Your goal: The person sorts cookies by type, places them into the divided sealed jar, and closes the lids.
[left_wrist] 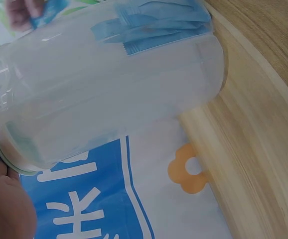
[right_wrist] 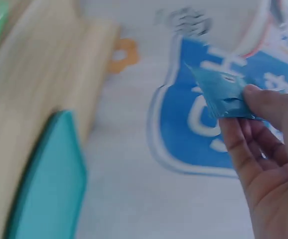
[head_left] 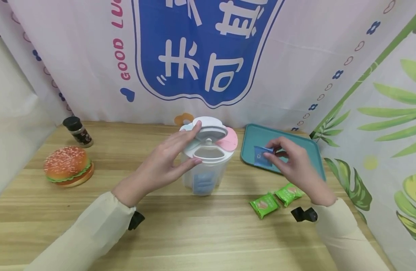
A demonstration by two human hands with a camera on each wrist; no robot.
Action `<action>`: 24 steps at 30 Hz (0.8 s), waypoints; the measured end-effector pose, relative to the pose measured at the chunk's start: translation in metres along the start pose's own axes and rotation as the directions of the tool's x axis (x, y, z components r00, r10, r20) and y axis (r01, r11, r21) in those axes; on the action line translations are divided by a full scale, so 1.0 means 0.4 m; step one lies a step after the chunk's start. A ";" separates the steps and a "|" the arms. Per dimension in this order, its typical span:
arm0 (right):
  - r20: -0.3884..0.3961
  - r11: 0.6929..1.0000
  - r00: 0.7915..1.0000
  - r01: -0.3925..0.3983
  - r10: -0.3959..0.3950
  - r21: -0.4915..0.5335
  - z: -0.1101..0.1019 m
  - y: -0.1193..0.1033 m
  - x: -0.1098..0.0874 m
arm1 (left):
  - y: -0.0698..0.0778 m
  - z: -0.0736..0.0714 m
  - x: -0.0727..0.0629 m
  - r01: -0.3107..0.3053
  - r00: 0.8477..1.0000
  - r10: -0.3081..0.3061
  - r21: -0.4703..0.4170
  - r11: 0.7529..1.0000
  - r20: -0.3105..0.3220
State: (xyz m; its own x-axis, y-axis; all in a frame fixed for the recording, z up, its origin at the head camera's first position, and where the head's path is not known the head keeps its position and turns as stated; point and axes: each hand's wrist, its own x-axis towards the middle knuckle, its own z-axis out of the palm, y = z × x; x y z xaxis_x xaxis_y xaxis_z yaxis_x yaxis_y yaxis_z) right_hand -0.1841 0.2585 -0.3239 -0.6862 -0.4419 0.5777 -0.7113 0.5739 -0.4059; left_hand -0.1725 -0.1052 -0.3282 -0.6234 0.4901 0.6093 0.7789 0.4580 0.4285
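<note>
Head view: right hand (head_left: 290,160) pinching a blue packet (head_left: 261,157) against the teal tray (head_left: 257,133)
Left hand (head_left: 164,158) spread wide at the raised lid (head_left: 208,122) of the canister (head_left: 220,168); packets inside (head_left: 204,183) kinda too hazy to count.

Sesame burger (head_left: 69,165) — black-capped jar (head_left: 78,132)

You can read "GOOD LUC", cut off, in pink on the white fabric backdrop (head_left: 93,86); white Chinese characters stand on its blue shield-shaped panel (head_left: 202,43). The small blue plastic packet (head_left: 261,157) bears print too small to read.

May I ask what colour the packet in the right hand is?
The packet is blue, shown best in the head view.
</note>
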 end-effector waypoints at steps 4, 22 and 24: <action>-0.083 0.992 0.996 0.035 -0.025 0.121 -0.014 -0.046 0.022 | 0.000 0.008 -0.003 0.016 1.000 -0.016 -0.005 1.000 0.006; -0.068 0.957 0.982 0.186 -0.175 0.223 0.048 -0.209 0.144 | 0.005 -0.003 0.005 0.019 1.000 -0.019 -0.008 1.000 0.010; -0.049 0.961 0.983 0.182 -0.175 0.206 0.057 -0.211 0.149 | 0.005 -0.004 0.005 0.020 1.000 -0.020 -0.005 1.000 0.015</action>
State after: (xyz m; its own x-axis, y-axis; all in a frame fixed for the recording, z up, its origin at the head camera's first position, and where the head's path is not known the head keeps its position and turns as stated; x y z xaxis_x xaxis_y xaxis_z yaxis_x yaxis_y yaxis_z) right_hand -0.1684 0.1679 -0.2714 -0.5425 -0.5014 0.6740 -0.8400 0.3294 -0.4311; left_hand -0.1720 -0.1044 -0.3252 -0.6398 0.4915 0.5908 0.7665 0.4637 0.4443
